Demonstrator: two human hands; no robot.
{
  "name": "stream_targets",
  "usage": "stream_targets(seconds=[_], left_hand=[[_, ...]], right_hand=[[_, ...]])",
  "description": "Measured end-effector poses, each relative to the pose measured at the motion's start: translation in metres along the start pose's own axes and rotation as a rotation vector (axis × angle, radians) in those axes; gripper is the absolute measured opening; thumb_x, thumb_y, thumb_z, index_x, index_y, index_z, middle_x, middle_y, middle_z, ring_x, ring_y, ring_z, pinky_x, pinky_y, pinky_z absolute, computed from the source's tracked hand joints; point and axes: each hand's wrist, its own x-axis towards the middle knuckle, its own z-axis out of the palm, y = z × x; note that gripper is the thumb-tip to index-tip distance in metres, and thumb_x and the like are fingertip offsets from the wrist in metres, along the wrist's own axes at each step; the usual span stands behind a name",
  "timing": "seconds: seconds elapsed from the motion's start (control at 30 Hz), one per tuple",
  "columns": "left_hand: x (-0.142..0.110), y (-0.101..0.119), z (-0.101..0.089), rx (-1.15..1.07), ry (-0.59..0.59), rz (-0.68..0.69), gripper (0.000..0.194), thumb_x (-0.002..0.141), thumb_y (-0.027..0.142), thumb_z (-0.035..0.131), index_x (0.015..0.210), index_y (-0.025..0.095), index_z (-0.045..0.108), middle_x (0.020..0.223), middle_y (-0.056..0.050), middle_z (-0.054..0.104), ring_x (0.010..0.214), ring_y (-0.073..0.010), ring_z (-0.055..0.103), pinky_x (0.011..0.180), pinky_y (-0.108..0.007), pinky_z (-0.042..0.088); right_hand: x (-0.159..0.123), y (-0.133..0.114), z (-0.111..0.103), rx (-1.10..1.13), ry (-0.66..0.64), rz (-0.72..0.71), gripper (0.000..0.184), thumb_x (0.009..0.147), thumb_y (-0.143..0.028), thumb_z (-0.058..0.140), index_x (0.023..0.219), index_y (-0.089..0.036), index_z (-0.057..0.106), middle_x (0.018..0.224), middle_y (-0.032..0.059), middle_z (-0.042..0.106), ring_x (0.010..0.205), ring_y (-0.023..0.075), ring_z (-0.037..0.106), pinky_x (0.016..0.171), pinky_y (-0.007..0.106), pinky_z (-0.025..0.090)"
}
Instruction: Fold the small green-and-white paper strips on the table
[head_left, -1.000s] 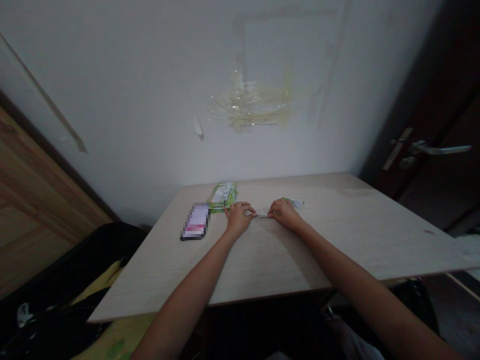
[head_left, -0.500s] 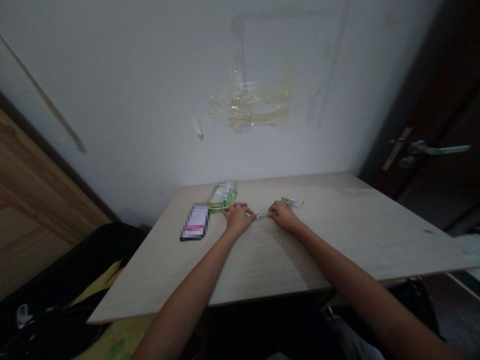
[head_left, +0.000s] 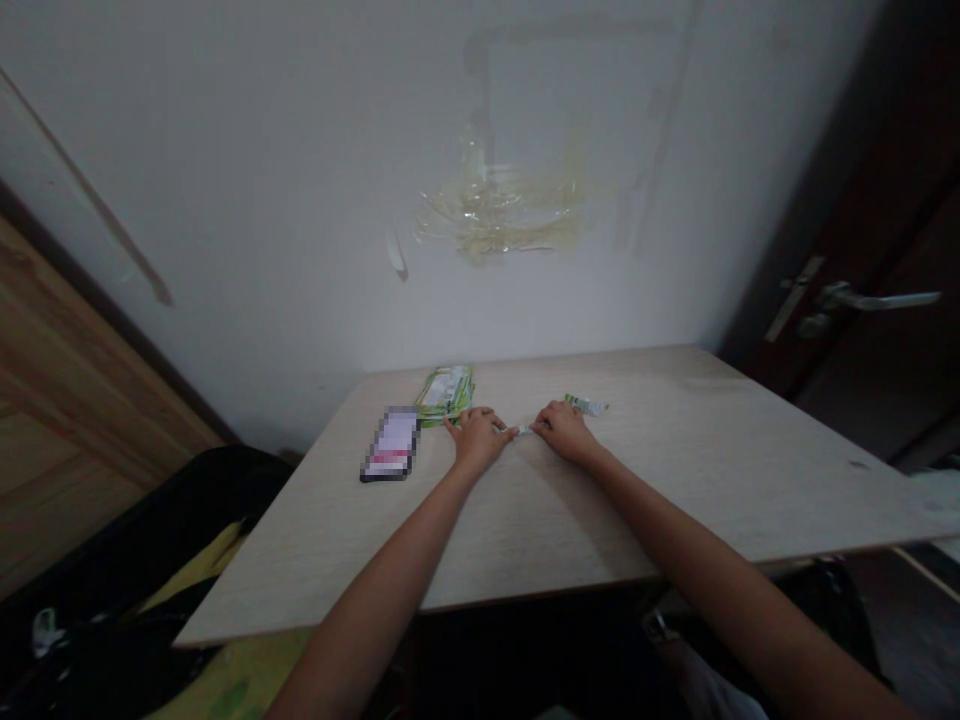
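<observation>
A narrow, folded strip of green-and-white printed wrapper (head_left: 524, 430) lies low over the table between my two hands. My left hand (head_left: 480, 437) has its fingers closed on the strip's left end, palm down. At the right end, my right hand (head_left: 562, 430) pinches the strip with thumb and fingertips. Both hands rest on or just above the tabletop, and most of the strip is hidden under the fingers. Just behind my right hand lies another folded green-and-white wrapper (head_left: 587, 405). A stack of green-and-white flat wrappers (head_left: 445, 391) lies beyond my left hand.
A phone (head_left: 391, 443) with a blurred screen lies left of my left hand on the pale wooden table (head_left: 720, 470). The wall (head_left: 315, 200) with old tape meets the table's far edge. A dark door with a metal handle (head_left: 877, 298) is at right.
My hands have come slightly closer together, so a shorter piece of the strip shows between them. The phone, the stack and the other folded wrapper stay in place.
</observation>
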Motion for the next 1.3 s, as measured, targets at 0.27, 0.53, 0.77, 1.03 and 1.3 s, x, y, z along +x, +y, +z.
stream_targets(seconds=[0.27,0.53,0.77,1.03,1.3], left_hand=[[-0.001,0.000,0.003,0.023,-0.005,0.010,0.027,0.080,0.052,0.072,0.085,0.025,0.074,0.125,-0.007,0.066,0.128,-0.0346,0.048,0.114,-0.070,0.009],[-0.003,0.001,0.004,0.047,-0.008,0.025,0.027,0.083,0.050,0.070,0.088,0.024,0.072,0.124,-0.008,0.065,0.127,-0.0336,0.047,0.114,-0.071,0.010],[-0.003,0.003,0.004,0.087,-0.030,0.011,0.027,0.086,0.051,0.067,0.096,0.026,0.071,0.127,-0.008,0.062,0.129,-0.0332,0.045,0.112,-0.073,0.014],[-0.003,0.003,0.003,0.074,-0.046,0.001,0.024,0.085,0.048,0.068,0.095,0.026,0.070,0.127,-0.007,0.062,0.130,-0.0331,0.044,0.111,-0.075,0.013],[-0.006,0.003,0.003,0.014,-0.056,0.034,0.018,0.088,0.045,0.066,0.101,0.034,0.072,0.132,-0.006,0.059,0.133,-0.0330,0.041,0.108,-0.078,0.012]], right_hand=[[0.002,-0.003,0.005,0.005,0.033,0.057,0.023,0.093,-0.035,0.060,0.091,-0.017,0.075,0.104,0.0141,0.070,0.110,0.0294,0.056,0.098,0.044,0.039],[0.002,-0.005,0.000,0.113,0.037,0.119,0.021,0.089,-0.034,0.066,0.102,-0.018,0.071,0.101,0.0095,0.071,0.107,0.0254,0.056,0.094,0.038,0.039],[0.004,-0.010,-0.002,0.011,-0.031,0.146,0.024,0.093,-0.036,0.060,0.103,-0.019,0.074,0.107,0.0124,0.069,0.113,0.0279,0.052,0.098,0.039,0.034],[0.002,-0.011,0.000,-0.038,-0.019,0.158,0.028,0.095,-0.039,0.058,0.110,-0.020,0.072,0.119,0.0158,0.062,0.119,0.0308,0.047,0.101,0.041,0.031],[0.005,-0.009,0.003,-0.032,-0.022,0.172,0.028,0.093,-0.037,0.061,0.107,-0.016,0.072,0.119,0.0164,0.062,0.120,0.0312,0.047,0.101,0.040,0.033]])
